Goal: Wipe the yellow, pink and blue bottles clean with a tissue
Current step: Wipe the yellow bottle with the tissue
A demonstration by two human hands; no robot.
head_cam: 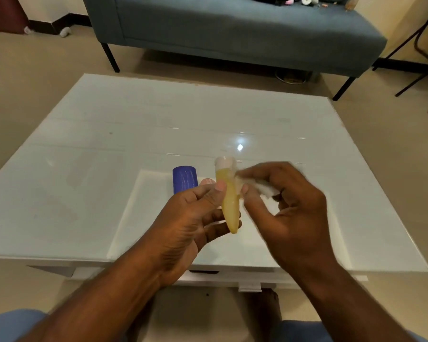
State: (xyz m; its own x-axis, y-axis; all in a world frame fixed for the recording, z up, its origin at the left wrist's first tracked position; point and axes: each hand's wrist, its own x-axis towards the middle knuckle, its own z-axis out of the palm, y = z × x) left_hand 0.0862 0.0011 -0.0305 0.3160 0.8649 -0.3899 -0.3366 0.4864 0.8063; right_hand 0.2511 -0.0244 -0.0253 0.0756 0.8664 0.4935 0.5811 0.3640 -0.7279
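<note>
A glossy white low table (89, 169) fills the middle of the room, with a blue-grey sofa (232, 28) behind it on a beige floor. Above the table's near edge the left hand (183, 218) pinches the yellow bottle (229, 203) between thumb and fingers, tilted, its pale cap end pointing away toward the sofa and its tapered end toward the person. The right hand (289, 206) is closed loosely round a crumpled white tissue (262, 188), thumb and forefinger pressing it against the bottle's upper right side; that hand is blurred, so exactly how much tissue touches is hard to say.

To do this step well, I would keep the left pinch low on the body, so the tissue can travel the whole length, and turn the bottle between strokes so no side is missed, cap included.

Counting: one yellow bottle, in hand. One blue bottle (185, 179) stands on the table just beyond the left fingers. One pink bottle (206, 181) only peeps out between the blue one and the yellow one. One tissue. Two hands.
</note>
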